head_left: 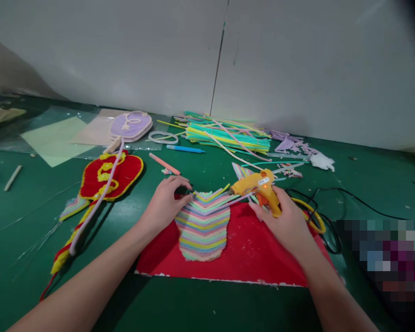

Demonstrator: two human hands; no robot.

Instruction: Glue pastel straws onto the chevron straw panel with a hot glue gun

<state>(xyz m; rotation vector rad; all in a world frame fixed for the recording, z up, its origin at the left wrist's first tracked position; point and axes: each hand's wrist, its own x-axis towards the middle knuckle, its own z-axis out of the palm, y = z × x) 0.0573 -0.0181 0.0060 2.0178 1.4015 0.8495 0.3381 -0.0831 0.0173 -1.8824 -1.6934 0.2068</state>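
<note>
A striped piece made of pastel pipe cleaners (pixel 204 235) in chevron rows lies on a red sheet (pixel 269 258). My left hand (pixel 171 196) is closed at its upper left edge, thumb and fingertips together on the strips there. In my right hand (pixel 285 216) is a yellow hot glue gun (pixel 252 183), its nozzle pointing left at the upper right of the striped piece. A lilac strip (pixel 240 199) reaches from the piece towards my right fingers; whether they also grip it is hard to see.
A bundle of pipe cleaners (pixel 228 136) lies at the back by the wall. At left are a red fan (pixel 112 177) and a lilac fan (pixel 130 125). A blue pen (pixel 186 149) lies behind my hands. Black cable (pixel 332 230) loops at right.
</note>
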